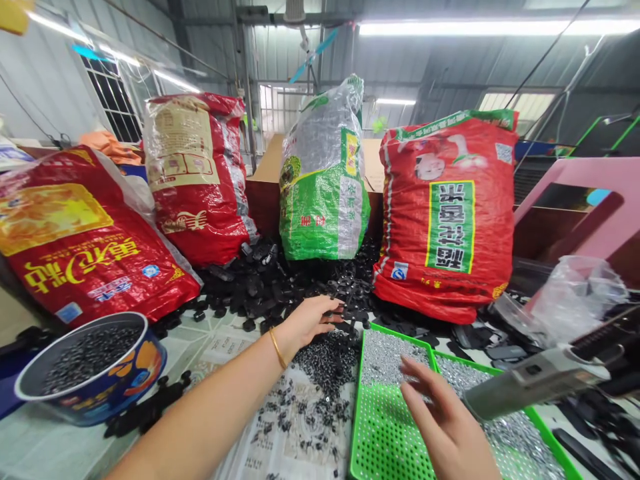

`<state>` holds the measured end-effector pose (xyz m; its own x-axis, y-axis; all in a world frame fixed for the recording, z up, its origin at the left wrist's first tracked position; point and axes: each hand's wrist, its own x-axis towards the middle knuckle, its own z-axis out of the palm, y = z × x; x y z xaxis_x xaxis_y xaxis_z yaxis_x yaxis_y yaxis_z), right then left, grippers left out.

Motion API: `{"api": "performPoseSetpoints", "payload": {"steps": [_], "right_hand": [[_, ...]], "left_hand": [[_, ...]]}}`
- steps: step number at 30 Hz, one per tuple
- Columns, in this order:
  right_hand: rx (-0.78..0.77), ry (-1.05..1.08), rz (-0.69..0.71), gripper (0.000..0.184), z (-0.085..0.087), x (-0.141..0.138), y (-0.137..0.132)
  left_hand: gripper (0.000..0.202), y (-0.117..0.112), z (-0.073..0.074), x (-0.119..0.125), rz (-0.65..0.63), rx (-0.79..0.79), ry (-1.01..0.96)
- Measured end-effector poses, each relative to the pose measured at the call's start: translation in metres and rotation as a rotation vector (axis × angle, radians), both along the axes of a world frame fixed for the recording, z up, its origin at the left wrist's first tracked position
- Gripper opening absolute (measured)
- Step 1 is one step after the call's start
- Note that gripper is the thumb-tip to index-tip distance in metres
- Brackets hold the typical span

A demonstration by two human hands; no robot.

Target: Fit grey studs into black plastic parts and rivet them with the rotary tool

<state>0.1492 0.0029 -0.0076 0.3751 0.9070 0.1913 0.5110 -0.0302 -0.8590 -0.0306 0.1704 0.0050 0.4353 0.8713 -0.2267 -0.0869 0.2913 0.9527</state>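
Tabletop (35, 443): four sacks (447, 213), two green trays (385, 427)

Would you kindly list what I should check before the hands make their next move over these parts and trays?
1. Reach: left hand rests on the heap of small black plastic parts, ok.
2. Grip: left hand's fingers curl into the heap, cannot tell.
3. Free hand: right hand open, empty, over the green perforated plastic tray, ok.
4. Stock: small silver metal pieces fill the tray's far end, ok.
5. Clearance: grey metal tool tip very close to right hand, cannot tell.
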Motion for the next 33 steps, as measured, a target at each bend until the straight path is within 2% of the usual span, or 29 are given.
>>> {"api": "performPoseSetpoints", "payload": {"steps": [2,5,8,10,12,17,20,22,24,26,28,33], "right_hand": [[-0.046,0.076,0.02,0.058,0.012,-0.015,0.034],[-0.131,0.159,0.127,0.05,0.016,-0.036,0.066],[-0.168,0.065,0.183,0.042,0.012,-0.049,0.073],[-0.115,-0.073,0.119,0.039,0.008,-0.052,0.072],[-0.067,-0.109,0.052,0.038,0.004,-0.052,0.074],[-0.148,0.218,-0.013,0.047,-0.005,-0.047,0.087],[-0.139,0.378,-0.063,0.048,-0.006,-0.044,0.085],[-0.108,0.391,-0.097,0.045,-0.004,-0.042,0.077],[-0.097,0.353,-0.067,0.042,-0.001,-0.041,0.066],[-0.111,0.326,0.008,0.041,0.001,-0.042,0.055],[-0.131,0.33,0.055,0.04,0.0,-0.045,0.047],[-0.174,0.334,0.123,0.041,-0.009,-0.061,0.032]], "left_hand": [[0.025,-0.011,-0.004,-0.004,-0.007,-0.012,-0.068],[0.029,-0.024,-0.01,-0.01,-0.02,-0.038,-0.108],[0.031,-0.03,-0.014,-0.014,0.02,-0.06,-0.125],[0.03,-0.03,-0.016,-0.015,0.084,-0.07,-0.153],[0.027,-0.032,-0.017,-0.012,0.145,-0.076,-0.186],[0.023,-0.04,-0.019,0.001,0.196,-0.089,-0.211],[0.022,-0.027,-0.021,0.005,0.196,-0.09,-0.177],[0.024,-0.009,-0.021,0.004,0.177,-0.095,-0.141],[0.032,0.006,-0.019,-0.001,0.128,-0.12,-0.09],[0.04,0.01,-0.015,-0.006,0.076,-0.144,-0.026],[0.043,-0.001,-0.01,-0.012,0.038,-0.14,0.032],[0.032,-0.057,-0.004,-0.026,-0.052,-0.119,0.038]]}}
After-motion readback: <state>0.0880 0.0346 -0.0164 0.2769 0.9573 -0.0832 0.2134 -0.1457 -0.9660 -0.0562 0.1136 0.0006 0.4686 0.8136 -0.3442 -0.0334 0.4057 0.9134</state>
